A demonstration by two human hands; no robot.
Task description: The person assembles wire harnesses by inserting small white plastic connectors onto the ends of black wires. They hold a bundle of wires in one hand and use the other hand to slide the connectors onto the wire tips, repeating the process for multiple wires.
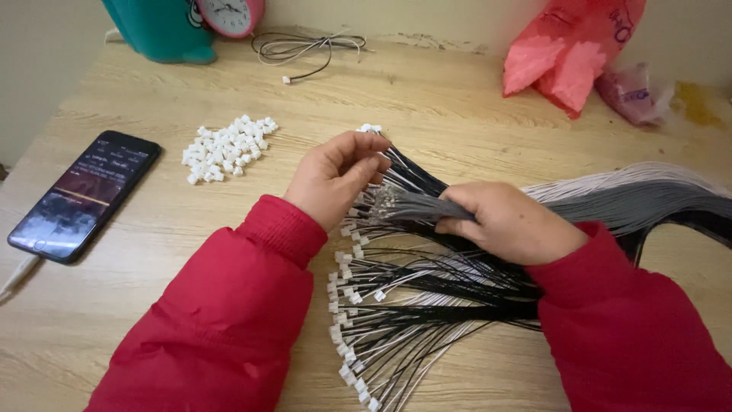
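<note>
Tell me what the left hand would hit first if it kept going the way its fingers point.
Probably nothing soon: the left hand points up and right, past the wire bundle, over bare table toward the pink bag.

two hands: left hand (335,177), right hand (509,221). one phone (85,194) at nine o'clock, one clock (231,15) at twelve, one pink bag (572,49) at one, one pile of white plugs (227,148), too many to count.

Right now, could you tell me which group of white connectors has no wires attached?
The loose pile of connectors left of the left hand, beside the phone. Those by the hands are already fitted on black and white wires.
</note>
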